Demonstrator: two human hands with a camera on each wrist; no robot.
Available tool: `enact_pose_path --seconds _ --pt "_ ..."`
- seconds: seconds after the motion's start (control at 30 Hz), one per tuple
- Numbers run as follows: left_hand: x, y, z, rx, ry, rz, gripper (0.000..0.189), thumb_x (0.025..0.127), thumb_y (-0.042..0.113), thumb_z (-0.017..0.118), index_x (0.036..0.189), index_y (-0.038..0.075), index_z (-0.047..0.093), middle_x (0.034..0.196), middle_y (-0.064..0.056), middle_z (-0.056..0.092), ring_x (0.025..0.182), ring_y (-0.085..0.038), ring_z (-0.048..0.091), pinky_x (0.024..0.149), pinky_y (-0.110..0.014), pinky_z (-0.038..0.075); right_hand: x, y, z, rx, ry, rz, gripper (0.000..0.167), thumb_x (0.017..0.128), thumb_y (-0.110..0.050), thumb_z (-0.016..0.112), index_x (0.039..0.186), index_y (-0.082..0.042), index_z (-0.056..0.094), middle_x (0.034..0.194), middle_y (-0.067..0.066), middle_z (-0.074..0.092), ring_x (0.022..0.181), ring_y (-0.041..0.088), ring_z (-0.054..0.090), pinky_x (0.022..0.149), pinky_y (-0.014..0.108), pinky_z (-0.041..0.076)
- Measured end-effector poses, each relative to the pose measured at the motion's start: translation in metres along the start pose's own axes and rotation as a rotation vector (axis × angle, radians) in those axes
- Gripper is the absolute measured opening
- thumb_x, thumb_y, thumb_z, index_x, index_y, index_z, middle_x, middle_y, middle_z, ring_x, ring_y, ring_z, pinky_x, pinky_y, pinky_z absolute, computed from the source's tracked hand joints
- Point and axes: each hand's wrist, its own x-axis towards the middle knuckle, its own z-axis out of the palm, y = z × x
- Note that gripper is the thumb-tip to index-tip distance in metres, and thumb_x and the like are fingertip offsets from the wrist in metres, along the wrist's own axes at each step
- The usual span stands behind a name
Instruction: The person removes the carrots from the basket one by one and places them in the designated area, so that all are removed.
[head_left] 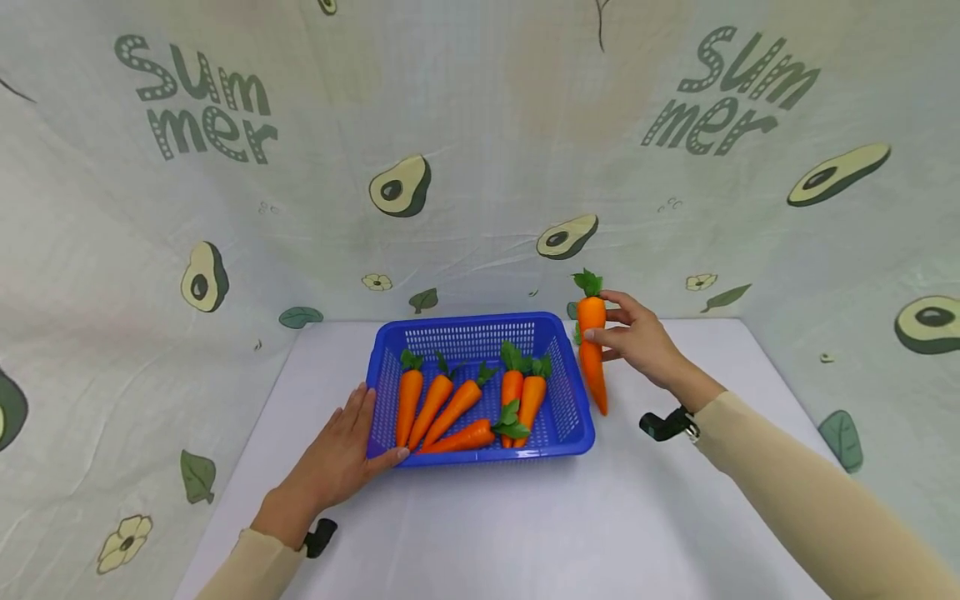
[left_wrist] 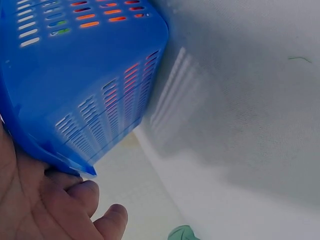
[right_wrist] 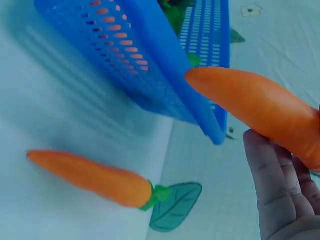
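A carrot (head_left: 591, 314) with green leaves on top is held by my right hand (head_left: 640, 337), thumb on the near side and fingers behind it. In the right wrist view the held carrot (right_wrist: 260, 100) has its tip near the basket's rim. Below it, a second carrot (right_wrist: 95, 175) lies on the table outside the basket. The blue plastic basket (head_left: 480, 457) contains several carrots, one of them lying crosswise at the front. My left hand (head_left: 337, 454) rests at the basket's front left corner, fingers laid along the left side and thumb on the front rim.
The basket stands on a white-covered table (head_left: 495, 525). Behind and at both sides hangs a pale cloth (head_left: 480, 125) printed with avocados, leaves and lettering. Dark straps (head_left: 663, 427) are on both wrists.
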Motion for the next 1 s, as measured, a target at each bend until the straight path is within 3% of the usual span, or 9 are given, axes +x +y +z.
enact_pose_path --seconds 0.33,1.0 --pt "-0.002 0.001 0.001 -0.013 0.005 0.007 0.123 0.091 0.088 0.043 0.166 -0.006 0.016 0.174 -0.027 0.013 0.158 -0.048 0.026 0.127 -0.061 0.025 -0.009 0.013 -0.023 -0.073 0.028 0.043 0.08 0.102 -0.021 0.073 0.167 -0.015 0.025 0.151 0.032 0.05 0.119 0.05 0.068 0.086 0.052 0.064" --pt "-0.001 0.001 0.001 -0.022 0.0 -0.002 0.123 0.091 0.088 0.044 0.167 -0.004 0.014 0.175 -0.026 0.011 0.158 -0.048 0.026 0.127 -0.061 0.025 -0.011 0.044 -0.037 -0.14 0.042 0.096 0.079 0.103 -0.022 0.071 0.166 -0.009 0.027 0.154 0.036 0.045 0.123 0.054 0.065 0.087 0.054 0.064"
